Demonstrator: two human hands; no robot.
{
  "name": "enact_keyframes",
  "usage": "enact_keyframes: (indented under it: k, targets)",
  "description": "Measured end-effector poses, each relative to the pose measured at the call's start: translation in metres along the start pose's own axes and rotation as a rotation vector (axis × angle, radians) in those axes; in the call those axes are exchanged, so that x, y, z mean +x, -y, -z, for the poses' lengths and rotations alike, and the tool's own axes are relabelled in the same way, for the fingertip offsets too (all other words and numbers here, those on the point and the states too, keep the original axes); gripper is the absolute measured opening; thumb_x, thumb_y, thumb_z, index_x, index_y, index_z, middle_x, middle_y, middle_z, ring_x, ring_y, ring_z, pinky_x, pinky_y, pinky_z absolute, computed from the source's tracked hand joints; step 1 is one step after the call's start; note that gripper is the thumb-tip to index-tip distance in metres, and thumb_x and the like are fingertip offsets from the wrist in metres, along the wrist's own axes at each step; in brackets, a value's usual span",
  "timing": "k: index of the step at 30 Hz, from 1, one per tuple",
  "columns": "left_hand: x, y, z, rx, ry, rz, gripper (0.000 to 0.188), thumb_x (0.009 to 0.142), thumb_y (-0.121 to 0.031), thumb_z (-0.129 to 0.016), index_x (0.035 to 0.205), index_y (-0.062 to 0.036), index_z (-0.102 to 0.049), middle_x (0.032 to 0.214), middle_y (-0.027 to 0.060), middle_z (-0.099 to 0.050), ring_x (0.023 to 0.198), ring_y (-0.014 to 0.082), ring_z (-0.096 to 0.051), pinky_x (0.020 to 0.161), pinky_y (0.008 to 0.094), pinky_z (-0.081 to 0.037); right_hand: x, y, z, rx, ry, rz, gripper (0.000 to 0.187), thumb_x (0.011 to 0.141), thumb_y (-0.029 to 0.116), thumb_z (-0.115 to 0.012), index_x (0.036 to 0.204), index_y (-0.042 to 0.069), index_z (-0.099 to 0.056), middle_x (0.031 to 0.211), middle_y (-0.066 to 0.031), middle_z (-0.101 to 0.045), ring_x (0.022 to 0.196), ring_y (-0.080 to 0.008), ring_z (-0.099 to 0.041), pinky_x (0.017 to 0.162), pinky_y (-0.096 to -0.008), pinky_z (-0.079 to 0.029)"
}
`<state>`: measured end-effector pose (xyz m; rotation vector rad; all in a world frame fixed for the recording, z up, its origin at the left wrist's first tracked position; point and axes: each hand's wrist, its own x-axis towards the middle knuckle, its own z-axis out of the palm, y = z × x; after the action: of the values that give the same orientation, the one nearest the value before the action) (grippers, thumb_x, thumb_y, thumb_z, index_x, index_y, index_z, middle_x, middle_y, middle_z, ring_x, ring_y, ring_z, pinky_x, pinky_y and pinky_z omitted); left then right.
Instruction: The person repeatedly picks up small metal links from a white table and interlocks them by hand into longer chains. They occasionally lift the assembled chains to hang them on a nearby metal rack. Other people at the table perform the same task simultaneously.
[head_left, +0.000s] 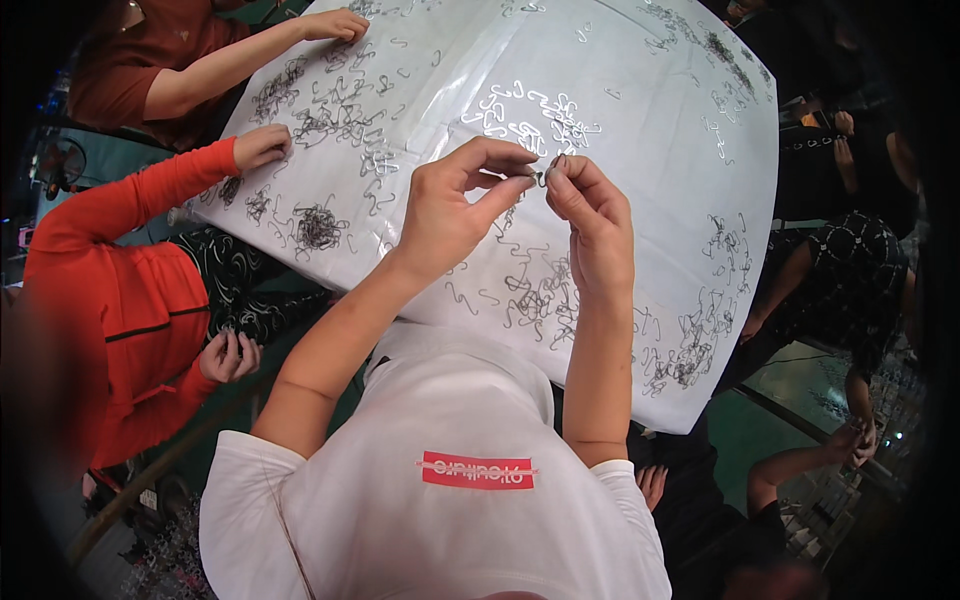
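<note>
Above the table, my left hand (450, 200) and my right hand (597, 215) meet fingertip to fingertip. Both are closed in a pinch on a small dark S-shaped wire hook (541, 179), mostly hidden by the fingertips. Just beyond them lies a cluster of shiny S-hooks (565, 125). Nearer to me, under and between my forearms, loose grey S-hooks (535, 290) are scattered on the white table cover (400, 235).
At the left, a person in an orange-red top (120, 290) reaches over a tangled hook pile (318, 228); a brown-sleeved arm (230, 65) reaches in farther off. More hooks (690, 350) spread along the right edge. People in dark clothes (840, 280) are at the right.
</note>
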<state>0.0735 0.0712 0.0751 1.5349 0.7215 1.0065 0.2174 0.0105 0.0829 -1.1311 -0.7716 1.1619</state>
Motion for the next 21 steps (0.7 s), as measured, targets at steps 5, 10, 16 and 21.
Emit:
enact_keyframes:
  k: [5,10,16,21]
  targets:
    - [0.004,0.0,-0.009,0.043,-0.015,0.001,0.02,0.082,0.0,-0.067,0.101,-0.0023,-0.066,0.09,0.0071,-0.07,0.085,0.0144,-0.068,0.076,0.0256,-0.055,0.0,-0.002,0.004,-0.025,-0.054,0.046,0.013,0.088,0.017,-0.066,0.091,0.005,-0.061,0.087,0.0025,-0.058,0.086,-0.008,-0.052,0.084,-0.0246,-0.041]
    - [0.016,0.028,-0.014,0.041,-0.057,-0.056,0.019,0.083,-0.003,-0.067,0.101,-0.0042,-0.068,0.09,0.0062,-0.07,0.083,0.0139,-0.068,0.073,0.0271,-0.055,0.001,0.005,0.008,-0.01,-0.1,0.148,0.011,0.089,0.012,-0.065,0.094,0.004,-0.059,0.088,0.0025,-0.055,0.084,-0.0072,-0.05,0.079,-0.0223,-0.041]
    - [0.081,0.15,-0.016,0.49,0.081,0.006,0.032,0.082,-0.023,-0.07,0.109,-0.0072,-0.067,0.098,0.0062,-0.066,0.087,0.0201,-0.064,0.075,0.0343,-0.051,-0.002,0.022,0.023,-0.024,-0.123,0.222,0.009,0.089,0.008,-0.062,0.093,0.002,-0.057,0.087,0.0019,-0.054,0.082,-0.0067,-0.049,0.076,-0.0207,-0.04]
    - [0.095,0.217,-0.04,0.828,0.13,-0.177,0.036,0.078,-0.028,-0.073,0.107,-0.0076,-0.067,0.104,0.0081,-0.062,0.098,0.0267,-0.057,0.083,0.0374,-0.049,-0.004,0.029,0.035,-0.036,-0.149,0.236,0.008,0.089,0.006,-0.061,0.094,0.002,-0.057,0.088,0.0014,-0.053,0.08,-0.0066,-0.049,0.075,-0.0201,-0.04]
